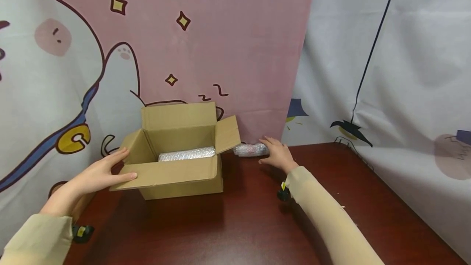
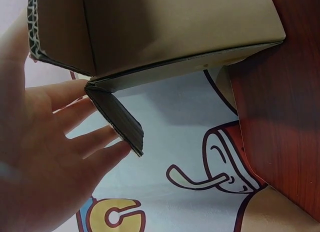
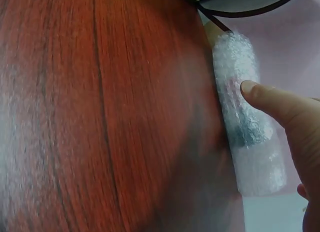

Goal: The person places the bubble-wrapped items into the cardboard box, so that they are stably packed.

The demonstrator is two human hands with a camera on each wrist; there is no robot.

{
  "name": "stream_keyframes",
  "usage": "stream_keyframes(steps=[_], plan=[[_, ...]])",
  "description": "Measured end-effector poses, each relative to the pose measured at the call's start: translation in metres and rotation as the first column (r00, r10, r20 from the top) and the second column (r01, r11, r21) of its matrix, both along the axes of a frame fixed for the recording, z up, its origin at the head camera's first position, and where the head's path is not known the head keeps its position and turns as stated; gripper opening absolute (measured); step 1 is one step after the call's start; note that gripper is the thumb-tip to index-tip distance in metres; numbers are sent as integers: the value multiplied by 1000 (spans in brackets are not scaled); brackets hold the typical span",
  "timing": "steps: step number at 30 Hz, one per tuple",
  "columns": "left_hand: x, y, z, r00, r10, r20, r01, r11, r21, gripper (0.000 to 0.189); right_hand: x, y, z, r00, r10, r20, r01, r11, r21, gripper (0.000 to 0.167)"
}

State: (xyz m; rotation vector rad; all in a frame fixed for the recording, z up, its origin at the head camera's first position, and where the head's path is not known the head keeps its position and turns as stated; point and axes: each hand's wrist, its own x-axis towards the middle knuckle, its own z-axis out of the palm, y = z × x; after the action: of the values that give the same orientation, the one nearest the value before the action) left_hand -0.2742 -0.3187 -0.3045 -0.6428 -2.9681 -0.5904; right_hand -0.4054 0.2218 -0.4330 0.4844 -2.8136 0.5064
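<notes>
An open cardboard box (image 1: 184,191) stands on the table, flaps spread outward. Inside it lies a bubble-wrapped item (image 1: 187,154), its lower part hidden by the front flap. My left hand (image 1: 99,173) is at the box's left front corner, fingers spread; the thumb lies over the front flap and the fingertips meet the left flap (image 2: 117,119). Right of the box, by the table's back edge, lies a bubble-wrapped bundle (image 1: 252,149), long and rounded. My right hand (image 1: 277,154) is at its right end, fingers extended, and the thumb (image 3: 265,97) overlaps the wrap in the right wrist view.
The dark red wooden table (image 1: 250,224) runs back to a printed cloth (image 1: 250,52) with cartoon figures, which hangs close behind the box and bundle. The box's right flap (image 1: 227,134) juts out toward the bundle. Small light scraps (image 1: 343,207) lie near the right forearm.
</notes>
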Motion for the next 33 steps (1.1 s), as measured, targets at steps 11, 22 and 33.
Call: stream_keyframes(steps=[11, 22, 33], plan=[[2, -2, 1, 1000, 9, 10, -9, 1000, 9, 91, -10, -13, 2, 1000, -22, 5, 22, 996, 83, 92], [1, -1, 0, 1000, 11, 15, -11, 1000, 13, 91, -21, -16, 5, 999, -44, 27, 41, 992, 119, 93], [-1, 1, 0, 1000, 18, 18, -19, 1000, 10, 93, -26, -13, 7, 993, -80, 83, 67, 986, 153, 91]])
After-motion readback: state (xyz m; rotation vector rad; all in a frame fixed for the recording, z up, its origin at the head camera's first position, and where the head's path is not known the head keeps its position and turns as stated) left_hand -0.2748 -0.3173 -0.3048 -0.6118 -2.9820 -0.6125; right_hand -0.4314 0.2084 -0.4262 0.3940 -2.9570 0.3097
